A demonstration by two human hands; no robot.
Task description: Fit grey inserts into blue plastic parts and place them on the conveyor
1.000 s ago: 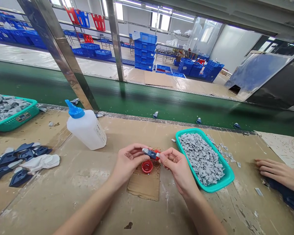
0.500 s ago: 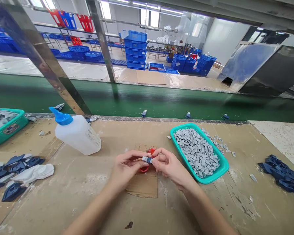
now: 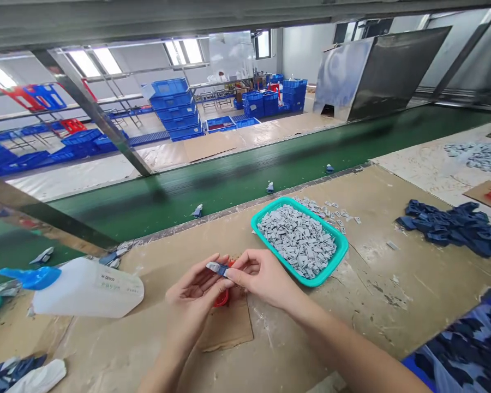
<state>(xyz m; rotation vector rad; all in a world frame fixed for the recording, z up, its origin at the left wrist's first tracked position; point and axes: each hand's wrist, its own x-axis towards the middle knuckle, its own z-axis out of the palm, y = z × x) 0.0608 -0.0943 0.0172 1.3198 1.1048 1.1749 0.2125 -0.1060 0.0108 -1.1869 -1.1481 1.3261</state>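
A small grey-and-navy part [image 3: 216, 268] is held up between my two hands above the table. My right hand [image 3: 262, 275] pinches its navy end between thumb and fingers. From the other side, my left hand [image 3: 196, 289] curls round it, thumb touching the near side and fingers partly hidden behind. Below the hands, a red dish [image 3: 221, 299] shows in part on a piece of cardboard [image 3: 229, 330]. Just right of my right hand stands a turquoise basket [image 3: 340, 252] heaped with small grey pieces [image 3: 297, 240].
A white bottle with a blue spout [image 3: 90, 289] stands at left. Navy pieces [image 3: 454, 226] lie in a pile at right, and a blue container [image 3: 421, 363] of them sits lower right. Beyond the table runs a green conveyor belt [image 3: 237, 180] carrying several grey-and-navy parts [image 3: 270, 187].
My view has turned to the right, bringing the lower-right blue container into sight. Both hands still hold the part, whose grey end now tilts up to the left.
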